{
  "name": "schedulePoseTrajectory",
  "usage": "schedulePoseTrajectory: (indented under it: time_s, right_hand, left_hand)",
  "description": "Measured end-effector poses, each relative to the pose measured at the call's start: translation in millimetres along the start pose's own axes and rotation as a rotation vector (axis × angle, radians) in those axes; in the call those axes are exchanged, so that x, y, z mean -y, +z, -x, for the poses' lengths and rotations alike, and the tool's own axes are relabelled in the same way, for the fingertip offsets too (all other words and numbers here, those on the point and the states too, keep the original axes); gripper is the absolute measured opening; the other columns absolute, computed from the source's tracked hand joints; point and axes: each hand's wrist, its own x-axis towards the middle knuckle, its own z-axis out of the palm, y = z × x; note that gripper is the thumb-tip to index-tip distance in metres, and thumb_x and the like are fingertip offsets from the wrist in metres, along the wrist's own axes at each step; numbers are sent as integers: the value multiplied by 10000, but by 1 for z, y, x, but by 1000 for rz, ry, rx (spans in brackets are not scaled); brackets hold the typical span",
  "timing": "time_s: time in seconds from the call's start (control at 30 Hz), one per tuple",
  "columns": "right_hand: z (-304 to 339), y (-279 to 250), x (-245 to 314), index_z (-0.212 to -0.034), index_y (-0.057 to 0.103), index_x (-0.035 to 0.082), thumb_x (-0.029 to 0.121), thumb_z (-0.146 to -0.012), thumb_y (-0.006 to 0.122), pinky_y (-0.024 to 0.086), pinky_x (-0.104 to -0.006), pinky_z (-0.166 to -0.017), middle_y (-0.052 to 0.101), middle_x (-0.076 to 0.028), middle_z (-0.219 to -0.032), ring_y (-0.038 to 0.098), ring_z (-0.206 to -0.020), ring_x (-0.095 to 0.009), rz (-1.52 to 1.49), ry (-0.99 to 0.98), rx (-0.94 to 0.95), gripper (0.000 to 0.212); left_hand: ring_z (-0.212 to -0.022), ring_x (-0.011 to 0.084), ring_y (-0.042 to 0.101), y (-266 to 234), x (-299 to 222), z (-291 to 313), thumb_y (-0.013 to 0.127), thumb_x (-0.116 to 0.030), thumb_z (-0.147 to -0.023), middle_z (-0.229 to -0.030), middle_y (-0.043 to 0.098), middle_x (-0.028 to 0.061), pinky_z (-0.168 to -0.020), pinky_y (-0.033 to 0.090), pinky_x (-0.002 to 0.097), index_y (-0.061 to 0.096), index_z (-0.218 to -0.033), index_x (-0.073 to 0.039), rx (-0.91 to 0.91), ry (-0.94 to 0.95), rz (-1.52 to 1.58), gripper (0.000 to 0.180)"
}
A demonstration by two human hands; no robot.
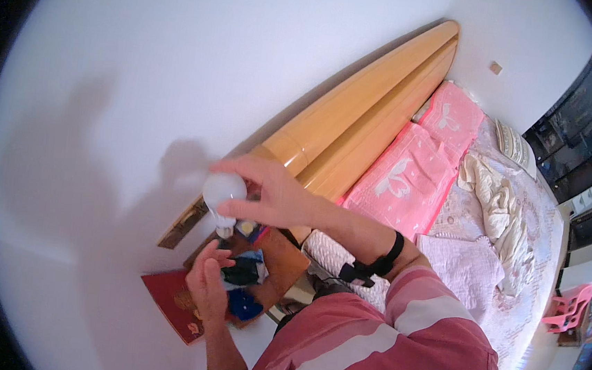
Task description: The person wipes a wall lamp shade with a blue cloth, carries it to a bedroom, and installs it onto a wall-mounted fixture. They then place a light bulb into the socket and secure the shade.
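A white light bulb (224, 192) is in my right hand (271, 191), whose thumb and fingers are closed round its globe. The bulb's narrow base points down. Just below that base is my left hand (207, 286), its fingers curved and apart with nothing visible in them. Under both hands stands a brown wooden bedside table (288, 259). On it lie a dark green and pale blue item (246, 270) and a dark blue object (243, 305), neither clear in kind. A red folder or booklet (170, 304) with gold marks lies beside my left hand.
A long glossy wooden headboard (358, 99) runs along the white wall to the far right. Pink pillow covers (408, 173), a crumpled cream cloth (497, 194) and a pale folded cover (467, 268) lie on the bed. A pink plastic chair (568, 307) stands beyond.
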Motion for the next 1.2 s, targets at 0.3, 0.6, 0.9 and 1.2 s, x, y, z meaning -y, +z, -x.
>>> schedulePoseTrajectory:
  time_s: [0.3, 0.6, 0.9, 1.2]
  right_hand:
    - [-96, -85, 164, -1361, 589, 0, 160, -915, 795, 589, -284, -802, 708, -72, -1116, 688, -958, -129, -9, -383, -12, 517]
    - [-190, -83, 343, -1359, 652, 153, 557, -905, 684, 546, -399, -876, 704, -97, -1171, 664, -1058, -236, 556, -878, -267, 609]
    - [-236, -67, 497, -1291, 620, -22, 373, -951, 672, 580, -367, -820, 713, -154, -1107, 697, -995, -245, 418, -953, -216, 524]
    - [-327, -45, 547, -1361, 579, -57, 347, -887, 742, 616, -396, -710, 717, -201, -1133, 719, -959, -279, 419, -971, -404, 644]
  left_hand:
    - [-885, 144, 688, -58, -156, -51, 612, -41, -997, -1030, 735, 119, -819, 573, 293, 642, -1304, 31, -140, 496, -83, 317]
    - [-863, 140, 693, -93, -299, -69, 615, -119, -1014, -1050, 730, 111, -799, 570, 293, 629, -1312, 16, -273, 675, -81, 328]
    - [-966, 175, 709, -134, -403, -100, 644, -202, -984, -1086, 740, 148, -835, 566, 303, 658, -1258, 48, -587, 1043, -216, 371]
    - [-886, 227, 719, -127, -429, -124, 600, -214, -970, -997, 741, 205, -773, 562, 358, 594, -1320, 71, -607, 1028, -340, 452]
